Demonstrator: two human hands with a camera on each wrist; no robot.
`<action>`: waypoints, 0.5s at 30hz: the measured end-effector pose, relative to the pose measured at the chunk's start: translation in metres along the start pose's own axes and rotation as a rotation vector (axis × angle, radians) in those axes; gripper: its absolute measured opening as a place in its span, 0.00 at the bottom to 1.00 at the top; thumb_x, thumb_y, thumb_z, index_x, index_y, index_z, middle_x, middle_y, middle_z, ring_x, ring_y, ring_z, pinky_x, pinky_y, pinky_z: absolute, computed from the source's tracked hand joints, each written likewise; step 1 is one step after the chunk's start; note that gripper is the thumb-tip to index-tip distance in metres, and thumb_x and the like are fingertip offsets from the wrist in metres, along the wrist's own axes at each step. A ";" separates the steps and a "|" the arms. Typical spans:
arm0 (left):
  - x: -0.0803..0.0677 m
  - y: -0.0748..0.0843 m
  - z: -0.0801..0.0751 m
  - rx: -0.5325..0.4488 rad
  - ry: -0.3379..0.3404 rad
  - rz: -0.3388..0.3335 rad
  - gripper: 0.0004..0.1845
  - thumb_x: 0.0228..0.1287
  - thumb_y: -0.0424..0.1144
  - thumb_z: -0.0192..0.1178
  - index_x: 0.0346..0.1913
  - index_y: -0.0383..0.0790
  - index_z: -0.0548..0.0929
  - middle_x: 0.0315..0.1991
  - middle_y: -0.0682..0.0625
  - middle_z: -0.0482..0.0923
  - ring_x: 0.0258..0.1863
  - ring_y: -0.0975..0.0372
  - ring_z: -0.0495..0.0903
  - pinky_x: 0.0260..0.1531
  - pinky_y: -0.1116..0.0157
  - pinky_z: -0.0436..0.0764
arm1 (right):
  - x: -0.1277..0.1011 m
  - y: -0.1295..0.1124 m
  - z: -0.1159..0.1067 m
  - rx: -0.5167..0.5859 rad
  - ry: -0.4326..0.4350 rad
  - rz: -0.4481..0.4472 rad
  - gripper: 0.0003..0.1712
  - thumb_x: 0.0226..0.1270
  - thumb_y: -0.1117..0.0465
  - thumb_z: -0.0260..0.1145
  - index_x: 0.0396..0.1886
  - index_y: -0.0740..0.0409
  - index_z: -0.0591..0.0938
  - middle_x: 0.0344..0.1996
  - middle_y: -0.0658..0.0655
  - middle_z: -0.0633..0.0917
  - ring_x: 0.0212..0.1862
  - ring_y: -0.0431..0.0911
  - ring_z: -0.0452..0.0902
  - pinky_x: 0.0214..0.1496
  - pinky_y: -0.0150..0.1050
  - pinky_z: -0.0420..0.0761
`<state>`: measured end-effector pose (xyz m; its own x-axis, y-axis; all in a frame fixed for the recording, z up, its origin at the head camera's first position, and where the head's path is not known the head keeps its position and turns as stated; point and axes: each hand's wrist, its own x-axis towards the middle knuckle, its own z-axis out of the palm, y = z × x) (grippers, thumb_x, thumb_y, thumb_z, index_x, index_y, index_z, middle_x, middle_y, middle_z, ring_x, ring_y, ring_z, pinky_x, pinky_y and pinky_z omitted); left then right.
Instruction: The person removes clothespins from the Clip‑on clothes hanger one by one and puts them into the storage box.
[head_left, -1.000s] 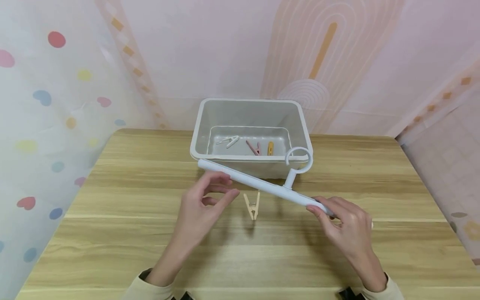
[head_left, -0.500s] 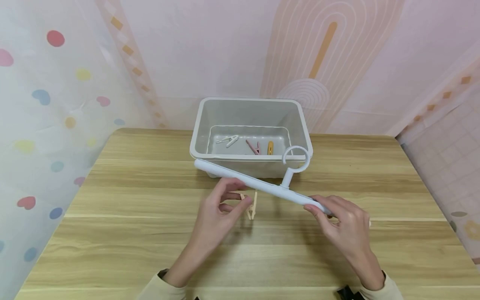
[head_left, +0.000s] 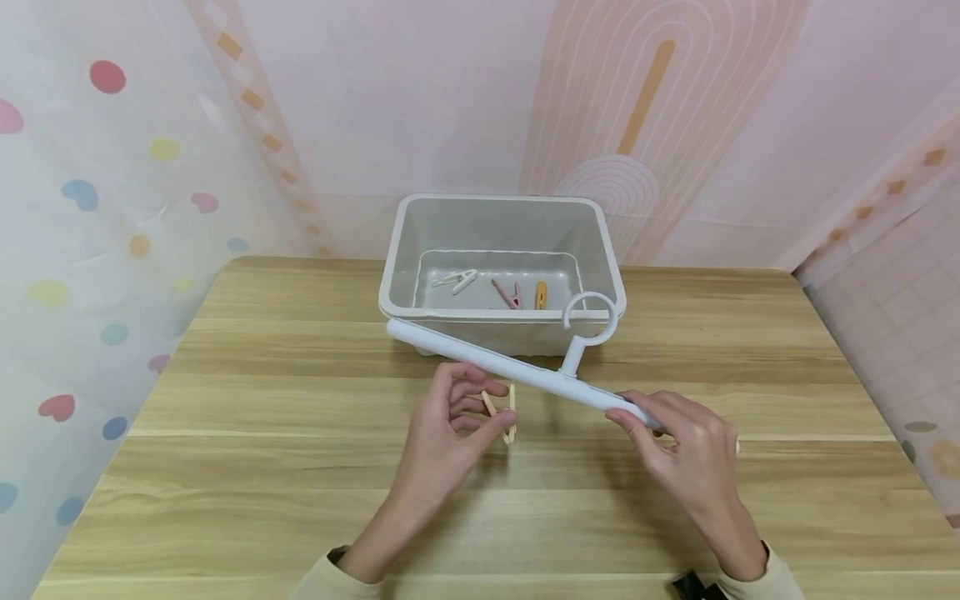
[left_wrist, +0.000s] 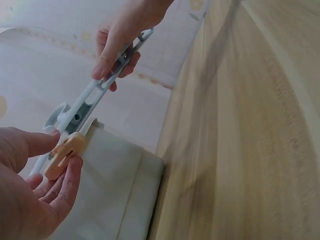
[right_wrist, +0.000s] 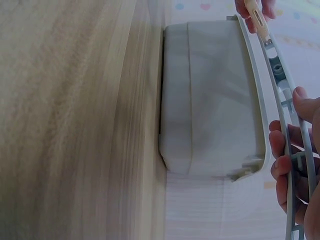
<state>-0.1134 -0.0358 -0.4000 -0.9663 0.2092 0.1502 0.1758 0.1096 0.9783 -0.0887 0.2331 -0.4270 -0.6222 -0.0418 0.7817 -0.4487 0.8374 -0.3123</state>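
My right hand (head_left: 690, 442) grips one end of a pale blue clothes hanger (head_left: 525, 372), which slants across the front of the bin above the table. Its hook (head_left: 613, 321) points up and right. Just in front of the hanger's bar is a cream-coloured clothespin (left_wrist: 69, 154). My left hand (head_left: 442, 442) has its thumb on one side of the clothespin and its fingers on the other. In the left wrist view the clothespin overlaps the hanger. Seen from the right wrist, it lies in line with the hanger's bar. The fingers partly hide it.
A grey plastic bin (head_left: 502, 198) stands at the table's back edge, behind the hanger. Inside lie a white clothespin (head_left: 465, 282), a pink one (head_left: 507, 295) and a yellow one (head_left: 541, 296). The wood-grain table (head_left: 225, 442) meets a patterned backdrop.
My left hand has moved right from beside the hanger's bar to the cream clothespin and closed its thumb and fingers on it. The hanger has shifted slightly left; the right hand keeps its grip.
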 end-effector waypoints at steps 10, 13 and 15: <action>-0.004 -0.005 0.002 -0.086 -0.021 -0.150 0.28 0.54 0.27 0.73 0.55 0.38 0.71 0.41 0.39 0.87 0.33 0.66 0.84 0.38 0.71 0.85 | 0.000 -0.002 0.000 -0.013 0.001 0.003 0.27 0.68 0.32 0.60 0.34 0.47 0.91 0.19 0.42 0.84 0.17 0.34 0.66 0.18 0.22 0.57; -0.004 -0.004 0.001 -0.100 -0.030 -0.198 0.25 0.56 0.27 0.72 0.55 0.34 0.74 0.40 0.38 0.87 0.32 0.66 0.84 0.37 0.72 0.85 | 0.000 -0.002 0.000 -0.014 -0.001 0.006 0.27 0.68 0.32 0.60 0.33 0.47 0.91 0.19 0.42 0.84 0.18 0.34 0.65 0.18 0.23 0.58; -0.003 -0.003 0.000 -0.094 -0.045 -0.223 0.22 0.57 0.27 0.71 0.53 0.32 0.76 0.38 0.38 0.87 0.32 0.66 0.84 0.36 0.72 0.84 | 0.000 -0.002 0.000 -0.015 0.000 0.008 0.27 0.68 0.32 0.60 0.33 0.47 0.91 0.19 0.42 0.84 0.18 0.33 0.66 0.18 0.23 0.58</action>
<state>-0.1106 -0.0369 -0.4035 -0.9696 0.2329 -0.0751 -0.0611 0.0670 0.9959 -0.0879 0.2316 -0.4270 -0.6259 -0.0347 0.7791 -0.4338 0.8457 -0.3108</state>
